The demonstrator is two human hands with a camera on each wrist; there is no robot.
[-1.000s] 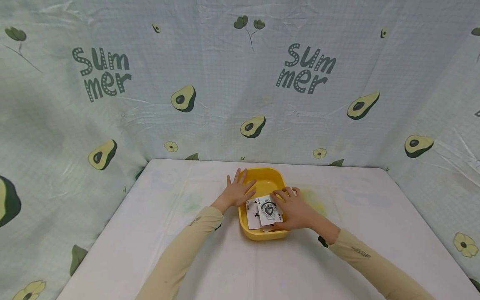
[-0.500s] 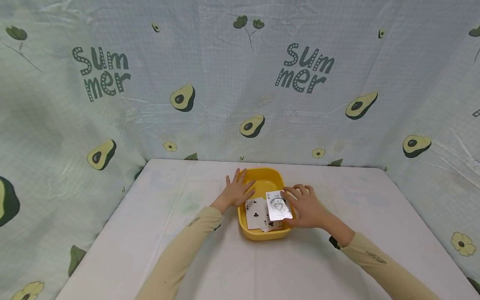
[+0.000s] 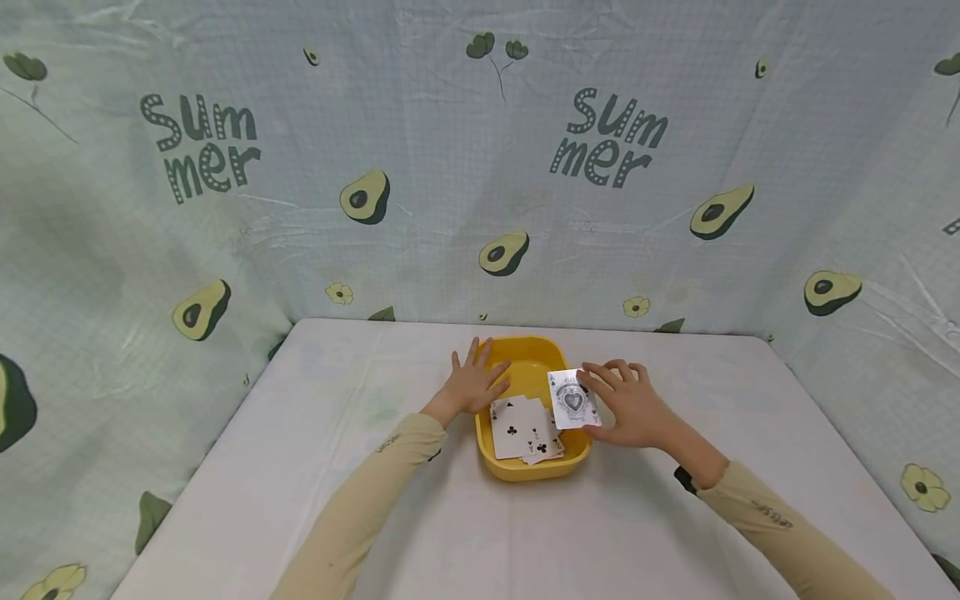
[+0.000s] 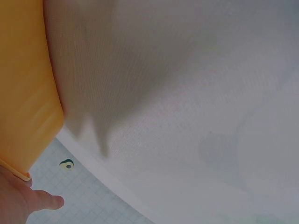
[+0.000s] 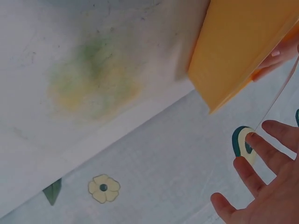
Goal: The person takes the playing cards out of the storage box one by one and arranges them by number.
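One card (image 3: pixel 572 403), pinched by the right hand (image 3: pixel 632 406), pokes out leftward over the right side of the yellow tub (image 3: pixel 517 472), long way front to back. The left hand (image 3: pixel 468 389), fingers spread, is farther away.

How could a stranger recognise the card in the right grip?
On the white table stands a yellow tray. At its right side, the right grip holds the card. Unlike the small-marked cards inside, it bears one large ornate heart-like emblem.
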